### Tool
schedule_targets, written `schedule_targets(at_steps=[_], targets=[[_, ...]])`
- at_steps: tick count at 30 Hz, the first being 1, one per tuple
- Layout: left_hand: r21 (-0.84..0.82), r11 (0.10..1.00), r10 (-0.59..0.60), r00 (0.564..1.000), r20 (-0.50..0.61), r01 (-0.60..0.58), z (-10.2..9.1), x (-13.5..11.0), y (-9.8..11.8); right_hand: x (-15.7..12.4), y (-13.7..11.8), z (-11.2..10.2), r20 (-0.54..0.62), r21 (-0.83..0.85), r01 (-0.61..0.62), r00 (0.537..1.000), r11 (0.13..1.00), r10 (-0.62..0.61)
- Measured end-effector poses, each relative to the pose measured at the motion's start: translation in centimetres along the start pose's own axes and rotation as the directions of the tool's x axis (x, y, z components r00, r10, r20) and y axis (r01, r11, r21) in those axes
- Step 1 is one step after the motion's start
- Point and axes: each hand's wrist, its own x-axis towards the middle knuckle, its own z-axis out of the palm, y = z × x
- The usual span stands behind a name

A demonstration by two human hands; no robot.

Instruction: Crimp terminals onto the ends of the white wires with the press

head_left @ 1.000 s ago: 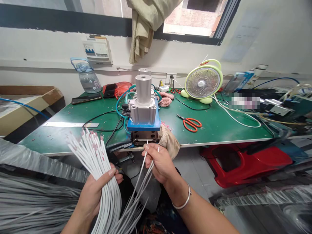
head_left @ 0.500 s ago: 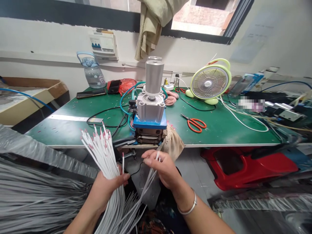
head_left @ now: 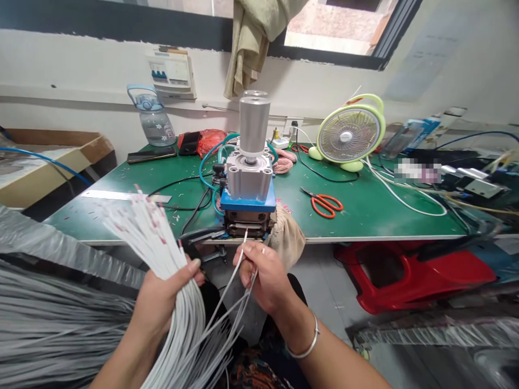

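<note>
My left hand point(head_left: 168, 294) is closed around a thick bundle of white wires point(head_left: 182, 324), whose reddish-tipped ends fan out up and to the left, slightly blurred. Between thumb and fingers, my right hand point(head_left: 263, 270) pinches a single white wire point(head_left: 245, 243) with its tip pointing up. Several more white wires pass through the same hand and hang down toward my lap. That single tip is at the front of a pneumatic press point(head_left: 248, 178) with a silver cylinder and blue plate; whether it touches the press, I cannot tell.
Orange-handled scissors point(head_left: 326, 205) lie on the green table point(head_left: 284, 189), right of the press. Behind them stands a light-green fan point(head_left: 351, 135). A steel ruler point(head_left: 121, 195), phone point(head_left: 152, 155) and water bottle point(head_left: 156, 124) are at left. Below the table edge is a red stool point(head_left: 425, 281).
One wire has come from beside the bundle into my right fingers, its tip now at the press front. The bundle in my left hand has swung left and tilted further over.
</note>
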Motion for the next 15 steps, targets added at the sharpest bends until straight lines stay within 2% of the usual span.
schedule_targets(at_steps=[4, 8, 10, 12, 15], targets=[[-0.132, 0.991, -0.011, 1.000, 0.001, 0.011, 0.1, 0.6, 1.7, 0.9, -1.1, 0.4, -0.049, 0.167, -0.035, 0.998, 0.985, 0.044], [-0.154, 0.987, -0.046, 0.998, -0.041, 0.039, 0.3, 0.9, 2.3, 1.4, -1.3, 0.8, -0.106, 0.217, -0.018, 0.994, 0.976, 0.042], [-0.167, 0.984, -0.063, 0.998, -0.030, 0.057, 0.3, 1.0, 2.1, 1.5, -1.1, 0.6, -0.090, 0.193, 0.003, 0.996, 0.981, 0.015], [-0.188, 0.977, -0.096, 0.995, 0.041, 0.102, 0.1, 1.2, 1.7, 1.3, -0.9, 0.1, -0.027, 0.123, 0.019, 1.000, 0.992, -0.015], [-0.176, 0.957, -0.204, 0.965, 0.165, 0.232, -0.2, 1.1, 0.8, 0.4, -0.8, -0.8, 0.093, -0.081, 0.051, 0.995, 0.995, -0.043]])
